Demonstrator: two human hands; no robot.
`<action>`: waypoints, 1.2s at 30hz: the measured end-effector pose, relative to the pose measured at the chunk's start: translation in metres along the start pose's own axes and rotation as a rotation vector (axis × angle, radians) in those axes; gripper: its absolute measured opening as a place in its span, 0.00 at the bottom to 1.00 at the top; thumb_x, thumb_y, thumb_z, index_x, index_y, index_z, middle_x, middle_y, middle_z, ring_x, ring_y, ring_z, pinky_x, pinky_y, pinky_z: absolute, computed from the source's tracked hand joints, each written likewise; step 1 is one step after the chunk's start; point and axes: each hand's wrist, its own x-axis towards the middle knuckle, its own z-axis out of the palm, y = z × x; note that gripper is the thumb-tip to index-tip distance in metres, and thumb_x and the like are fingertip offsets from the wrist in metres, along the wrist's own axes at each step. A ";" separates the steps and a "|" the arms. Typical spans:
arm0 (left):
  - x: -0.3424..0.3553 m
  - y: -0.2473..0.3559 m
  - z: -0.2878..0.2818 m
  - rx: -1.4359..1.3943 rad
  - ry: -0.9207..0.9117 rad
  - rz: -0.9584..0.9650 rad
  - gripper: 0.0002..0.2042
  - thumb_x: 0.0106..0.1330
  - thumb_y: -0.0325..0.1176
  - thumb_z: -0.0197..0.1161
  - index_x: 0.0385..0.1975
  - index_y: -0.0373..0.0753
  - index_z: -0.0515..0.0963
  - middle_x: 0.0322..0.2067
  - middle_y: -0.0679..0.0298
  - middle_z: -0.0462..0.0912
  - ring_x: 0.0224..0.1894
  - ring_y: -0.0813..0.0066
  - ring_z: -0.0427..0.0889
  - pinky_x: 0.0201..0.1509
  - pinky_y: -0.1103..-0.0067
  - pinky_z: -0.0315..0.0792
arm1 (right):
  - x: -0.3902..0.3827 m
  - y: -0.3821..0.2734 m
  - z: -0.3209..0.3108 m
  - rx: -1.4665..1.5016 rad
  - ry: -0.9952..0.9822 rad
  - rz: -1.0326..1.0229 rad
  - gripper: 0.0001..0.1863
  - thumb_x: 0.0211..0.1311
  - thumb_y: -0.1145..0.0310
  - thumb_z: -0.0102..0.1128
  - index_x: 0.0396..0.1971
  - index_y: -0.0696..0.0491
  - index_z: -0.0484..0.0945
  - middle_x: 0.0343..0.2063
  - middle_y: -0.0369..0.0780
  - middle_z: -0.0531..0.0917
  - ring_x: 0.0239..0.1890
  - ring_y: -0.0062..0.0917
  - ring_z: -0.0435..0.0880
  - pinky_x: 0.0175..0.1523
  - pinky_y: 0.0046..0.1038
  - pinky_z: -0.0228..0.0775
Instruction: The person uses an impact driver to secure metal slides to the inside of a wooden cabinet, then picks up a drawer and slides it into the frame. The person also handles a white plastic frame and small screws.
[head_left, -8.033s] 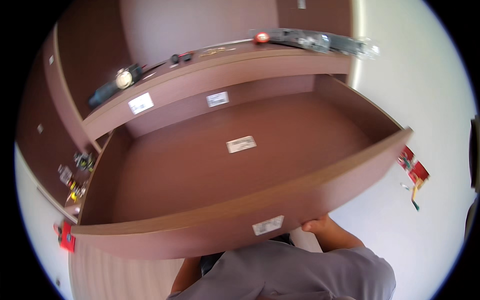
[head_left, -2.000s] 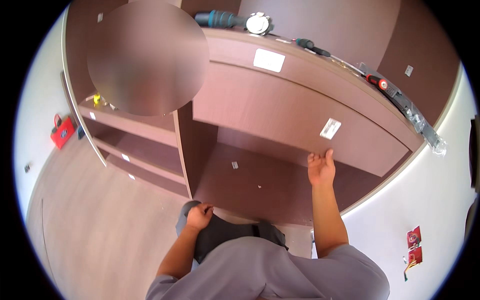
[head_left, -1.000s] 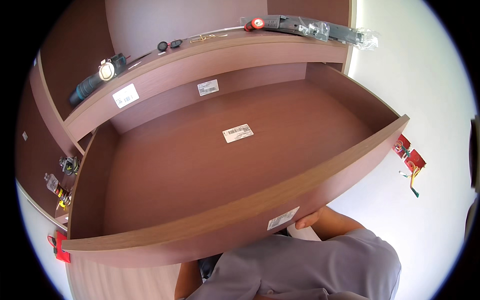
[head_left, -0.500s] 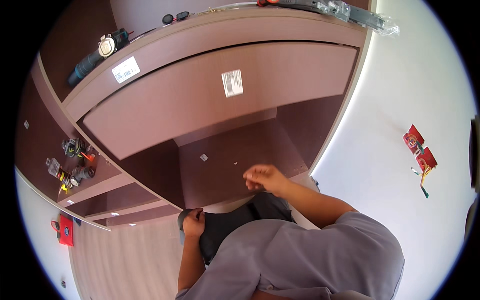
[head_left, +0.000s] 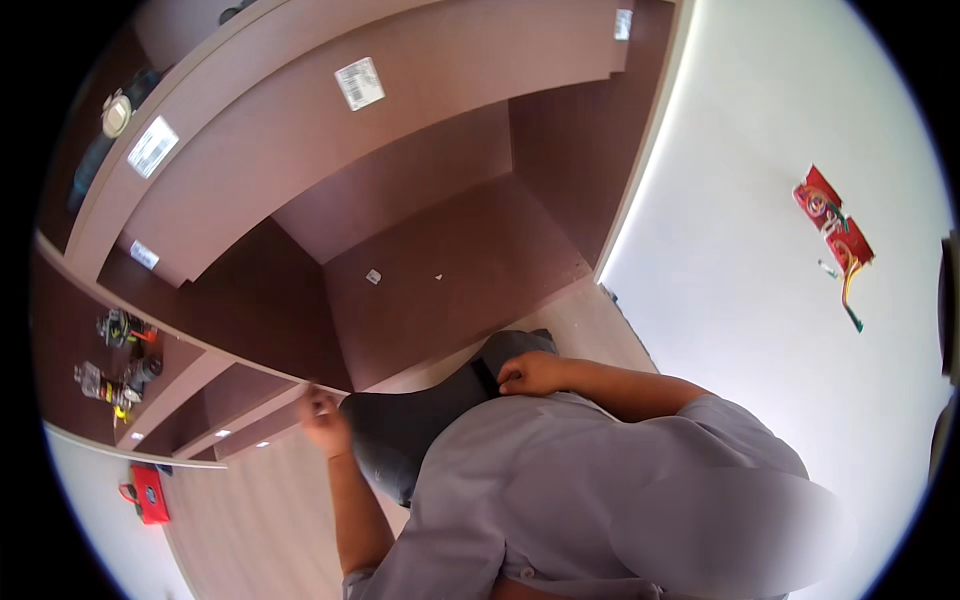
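My right hand (head_left: 533, 374) rests against my dark trousers (head_left: 425, 425), beside a black strip across the thigh. Its fingers are curled and pressed in; whatever may lie under the fingertips is hidden. Off to the left of my knee is my left hand (head_left: 326, 424), raised near the lower front edge of the cabinet, its fingers smeared by motion. In front of me a wide brown panel (head_left: 430, 80) with a white label spans the cabinet. Below it is a deep open compartment (head_left: 450, 300) with a small white tag (head_left: 373, 276) and a tiny pale scrap on its floor.
A power tool (head_left: 108, 130) lies on the upper left ledge. Several tools and a bottle (head_left: 92, 378) stand on the lower left shelf. Wires hang from red wall boxes (head_left: 835, 220) on the right. A red case (head_left: 150, 494) is by the left wall, beyond pale flooring.
My right hand has drawn back from over the compartment to my thigh. My left hand has moved left, off my knee. The view has shifted, and labels now show at both ends of the panel.
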 end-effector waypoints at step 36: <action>0.253 -0.086 -0.065 0.539 0.627 0.115 0.32 0.73 0.52 0.62 0.60 0.26 0.69 0.56 0.39 0.76 0.55 0.40 0.79 0.57 0.58 0.74 | -0.034 0.082 0.013 0.126 -0.109 0.046 0.29 0.68 0.44 0.58 0.54 0.54 0.79 0.45 0.46 0.87 0.52 0.43 0.84 0.57 0.41 0.75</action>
